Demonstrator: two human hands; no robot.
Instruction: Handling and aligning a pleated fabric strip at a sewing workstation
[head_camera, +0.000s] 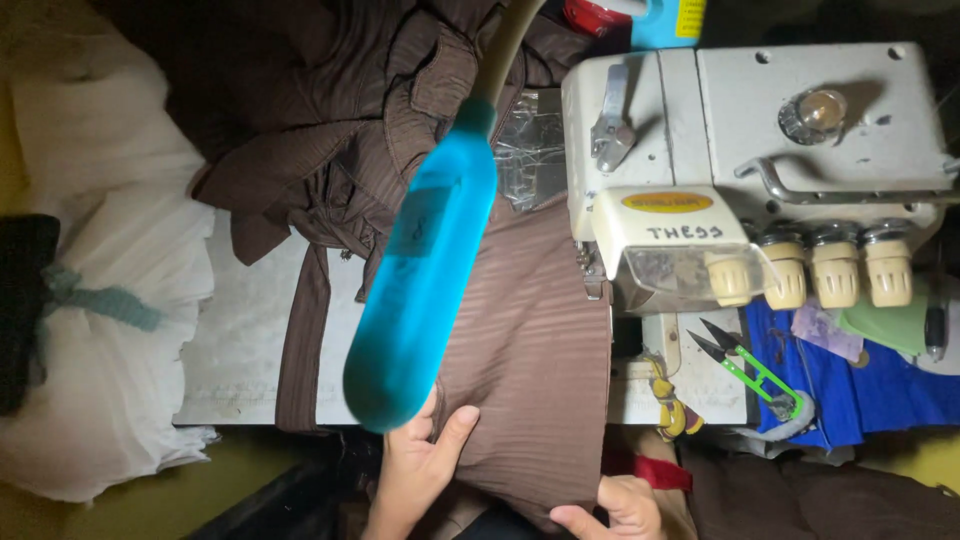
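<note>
A brown ribbed cloth (530, 330) lies across the white sewing table (245, 340), running under the foot of a cream overlock sewing machine (760, 150). My left hand (415, 470) rests on the cloth's near edge, thumb on top of the fabric, fingers partly hidden by a blurred turquoise lamp head (425, 270) on a bent neck close to the camera. My right hand (615, 510) grips the cloth's lower right corner at the bottom of the view. More of the brown fabric is bunched up in a heap (340, 110) behind the machine's left side.
Green thread snips (750, 370) lie on a blue cloth (850, 390) right of the machine. Three cream tension knobs (835, 270) face me. White gathered fabric (110, 300) with a teal tie hangs off the table's left side. A red strap (650, 470) shows below the table edge.
</note>
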